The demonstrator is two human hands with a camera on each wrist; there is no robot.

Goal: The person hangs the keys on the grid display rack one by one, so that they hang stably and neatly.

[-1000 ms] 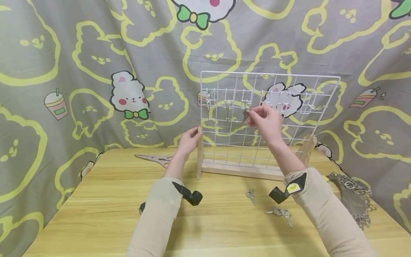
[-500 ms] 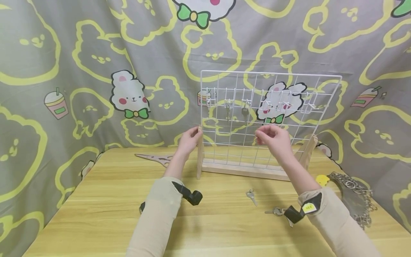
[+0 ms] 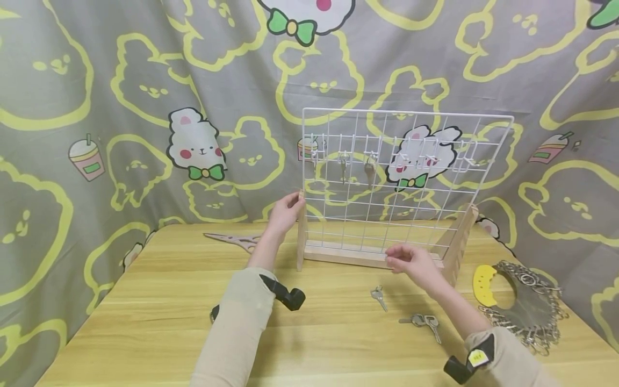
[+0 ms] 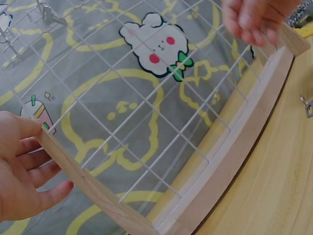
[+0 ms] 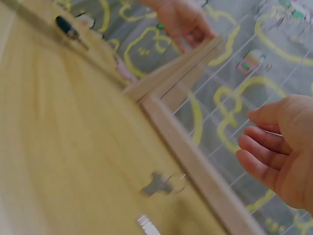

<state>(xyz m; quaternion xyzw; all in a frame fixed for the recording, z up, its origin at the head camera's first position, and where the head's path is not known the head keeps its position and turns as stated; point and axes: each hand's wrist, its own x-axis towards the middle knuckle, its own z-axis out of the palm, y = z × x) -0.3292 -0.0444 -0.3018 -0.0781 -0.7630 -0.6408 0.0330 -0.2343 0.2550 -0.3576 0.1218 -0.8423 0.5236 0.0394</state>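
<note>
The landmark here is the white wire grid rack [image 3: 403, 177], standing upright on its wooden base [image 3: 360, 256] on the table [image 3: 145, 322]. Two keys [image 3: 369, 172] hang from small hooks in its upper left part, blades pointing straight down; their teeth are too small to make out, and the hooks further right along the same row blur into the patterned curtain behind. The left hand [image 3: 285, 210] holds the rack's left wooden post, thumb in front and fingers curled round behind it, as the left wrist view shows; the post top is hidden under the fingers. The right hand [image 3: 411, 262] hovers just in front of the base near its right end, fingers loosely bent and slightly apart, holding nothing. On the table in front of the rack lies a single key [image 3: 379, 296], its long axis slanting, blade towards the person and slightly right; it appears only as a dark blur in the right wrist view. Right of it lies a pair of keys [image 3: 424, 321], and beyond the rack's right foot a heap of key rings [image 3: 532, 306], partly cut by a yellow tag [image 3: 484, 285].
</note>
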